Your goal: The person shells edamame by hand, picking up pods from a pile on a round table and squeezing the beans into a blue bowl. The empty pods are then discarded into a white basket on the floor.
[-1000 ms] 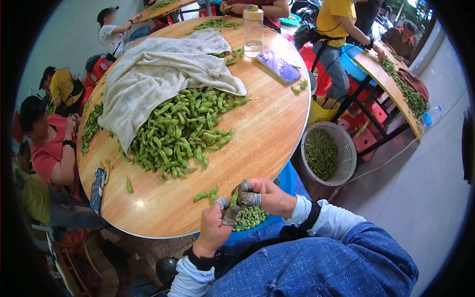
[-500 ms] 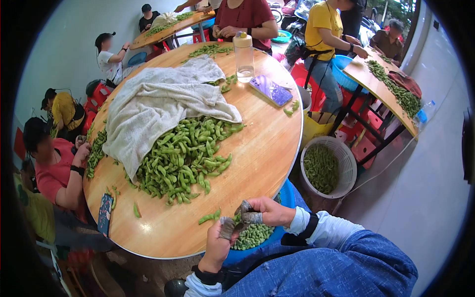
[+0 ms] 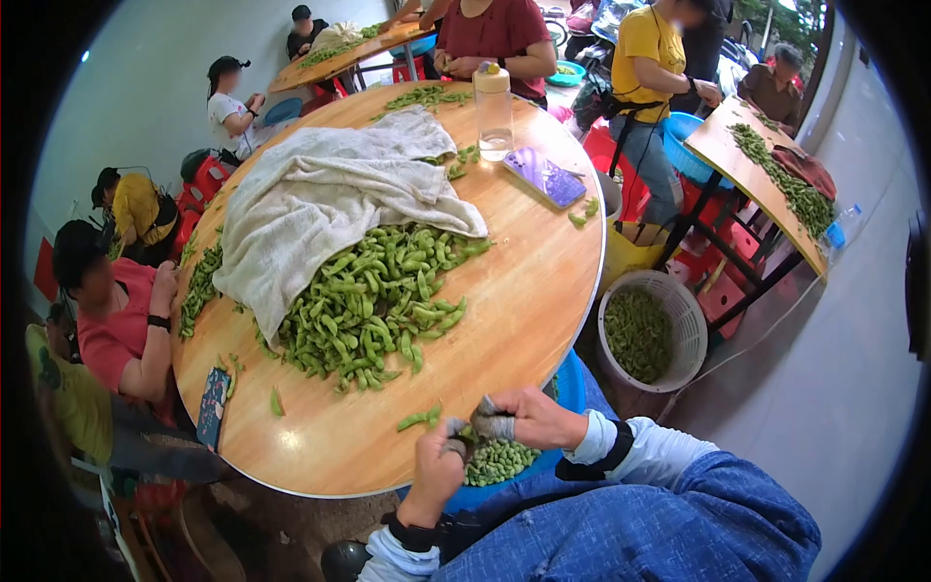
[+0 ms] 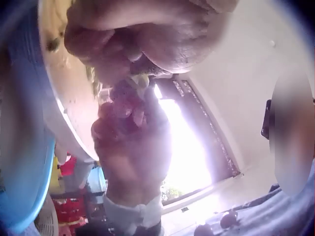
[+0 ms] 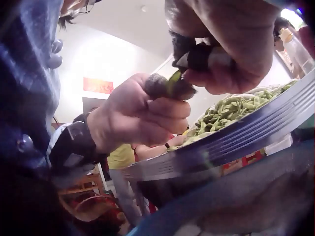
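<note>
In the head view, my left hand [image 3: 438, 470] and right hand [image 3: 545, 419] meet in front of the table's near edge, with grey wrapping on thumbs and fingers. Between them is a green edamame pod [image 5: 173, 83], pinched in the left thumb and finger in the right wrist view. The right fingertips close on its upper end; the fingers hide much of it. Below the hands, a blue basin [image 3: 574, 388] holds shelled green beans [image 3: 499, 464]. A few loose pods [image 3: 419, 418] lie on the table just beyond the left hand.
The round wooden table [image 3: 524, 281] bears a heap of pods [image 3: 373, 306] partly under a pale cloth [image 3: 330, 184], a bottle [image 3: 494, 116] and a purple phone [image 3: 545, 177]. A white basket [image 3: 687, 330] of pods stands right on the floor. Other people sit or stand around.
A second ago a pod stood out plainly between my hands; now it is mostly covered by fingers. The hands have come closer together and the head view has shifted slightly.
</note>
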{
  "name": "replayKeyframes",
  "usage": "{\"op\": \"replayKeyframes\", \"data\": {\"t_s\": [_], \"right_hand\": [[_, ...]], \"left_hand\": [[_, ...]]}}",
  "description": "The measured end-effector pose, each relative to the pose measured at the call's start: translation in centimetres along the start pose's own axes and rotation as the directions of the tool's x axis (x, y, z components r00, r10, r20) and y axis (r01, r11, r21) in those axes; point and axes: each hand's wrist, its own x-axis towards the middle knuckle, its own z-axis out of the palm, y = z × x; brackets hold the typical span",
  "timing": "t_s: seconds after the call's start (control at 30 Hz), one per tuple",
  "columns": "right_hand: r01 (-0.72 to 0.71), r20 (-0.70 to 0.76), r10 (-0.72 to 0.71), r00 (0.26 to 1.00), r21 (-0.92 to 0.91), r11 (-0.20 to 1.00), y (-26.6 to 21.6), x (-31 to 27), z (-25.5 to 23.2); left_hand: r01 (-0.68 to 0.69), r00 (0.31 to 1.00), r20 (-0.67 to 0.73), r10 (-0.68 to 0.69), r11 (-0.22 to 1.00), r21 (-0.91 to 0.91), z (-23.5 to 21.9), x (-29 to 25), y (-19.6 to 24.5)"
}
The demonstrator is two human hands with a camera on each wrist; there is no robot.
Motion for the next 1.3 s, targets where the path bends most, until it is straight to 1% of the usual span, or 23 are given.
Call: {"op": "replayKeyframes", "data": {"t_s": [0.07,0.1,0.2,0.23,0.33,0.43,0.53,0.63,0.73,0.83,0.93,1.03,1.13,1.23,1.27,1.3], "right_hand": [[-0.024,-0.095,0.026,0.995,0.019,1.000,0.2,0.2,0.0],[-0.034,-0.143,0.038,0.989,0.027,0.999,0.4,0.2,0.0],[-0.006,-0.124,0.001,0.992,-0.042,0.999,0.3,0.1,0.3],[0.009,-0.088,-0.015,0.996,-0.069,0.998,0.3,0.1,0.4],[0.070,-0.069,-0.085,0.994,-0.190,0.979,-0.5,0.0,0.7],[0.204,-0.008,-0.221,0.975,-0.359,0.911,0.9,-0.4,0.7],[0.137,-0.015,-0.149,0.989,-0.308,0.941,0.9,-0.5,0.9],[0.119,0.006,-0.119,0.993,-0.143,0.982,-0.4,-0.4,0.9],[0.156,0.025,-0.155,0.988,-0.077,0.985,-0.6,-0.2,1.1],[0.102,0.052,-0.102,0.993,0.009,0.995,-0.2,-0.1,1.2],[0.054,0.065,-0.065,0.996,0.168,0.984,0.0,-0.1,1.4],[0.005,0.078,-0.037,0.996,0.383,0.924,1.1,-0.1,1.5],[-0.045,0.095,-0.002,0.995,0.487,0.872,1.7,-0.1,1.4],[-0.030,-0.008,0.035,0.999,0.374,0.927,0.7,-0.2,1.4],[0.064,-0.029,-0.060,0.998,0.151,0.986,0.1,-0.2,1.2],[0.153,-0.026,-0.156,0.987,-0.079,0.985,-0.7,-0.1,0.8]], "left_hand": [[-0.119,0.983,-0.110,0.148,0.965,0.233,-0.6,0.4,1.7],[-0.065,0.984,-0.157,0.082,0.992,0.107,-0.9,0.2,2.4],[-0.105,0.991,-0.079,0.108,0.993,0.052,0.1,-0.6,2.9],[-0.059,0.998,0.025,0.057,0.994,0.093,0.4,-0.9,3.2],[-0.056,0.998,0.025,0.058,0.995,-0.081,0.4,-0.6,1.5],[-0.018,1.000,0.010,0.020,0.989,-0.144,0.2,-0.5,1.4],[0.016,0.997,0.073,0.000,0.977,-0.213,0.0,-0.2,1.3],[0.059,0.995,0.095,-0.030,0.945,-0.323,-0.1,-0.4,2.3],[0.046,0.998,0.056,-0.022,0.883,-0.468,0.4,-0.2,2.5],[0.015,1.000,0.027,0.000,0.824,-0.566,0.2,0.1,1.3],[-0.035,0.999,-0.028,0.023,0.818,-0.574,0.7,0.4,1.1],[-0.077,0.997,-0.046,0.062,0.790,-0.608,1.1,0.6,1.1],[-0.056,0.998,0.000,0.070,0.805,-0.591,0.8,0.9,0.8],[-0.018,0.998,-0.057,-0.010,0.883,-0.469,1.4,1.0,2.1],[-0.018,1.000,-0.030,0.005,0.898,-0.439,1.4,0.9,2.1],[-0.017,1.000,-0.004,0.017,0.913,-0.409,1.2,0.8,2.1]]}}
